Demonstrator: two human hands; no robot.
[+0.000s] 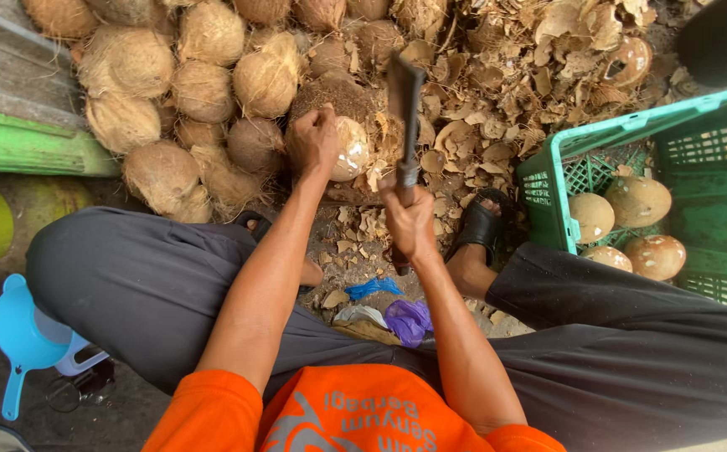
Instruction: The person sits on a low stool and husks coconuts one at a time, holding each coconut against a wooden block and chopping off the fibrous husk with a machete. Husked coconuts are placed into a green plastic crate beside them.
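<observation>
Gripping the half-peeled coconut (pixel 348 149) with our left hand (pixel 313 141), clamped on top; right hand (pixel 409 222) closed around cleaver (pixel 404 100) handle, blade raised, seemingly just clear. Green crate (pixel 548 180) at 3 o'clock.

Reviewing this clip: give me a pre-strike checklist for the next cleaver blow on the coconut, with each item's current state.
1. Left hand grips the coconut on the chopping block: ok.
2. Right hand closed around the cleaver handle: ok.
3. Blade raised, apart from the coconut: ok.
4. Left fingers out of the blade's path: cannot tell; hand sits close beside the blade.
5. Sandalled foot away from the block: ok, though husk scraps lie around it.
6. Green crate has room for another peeled coconut: ok.
</observation>
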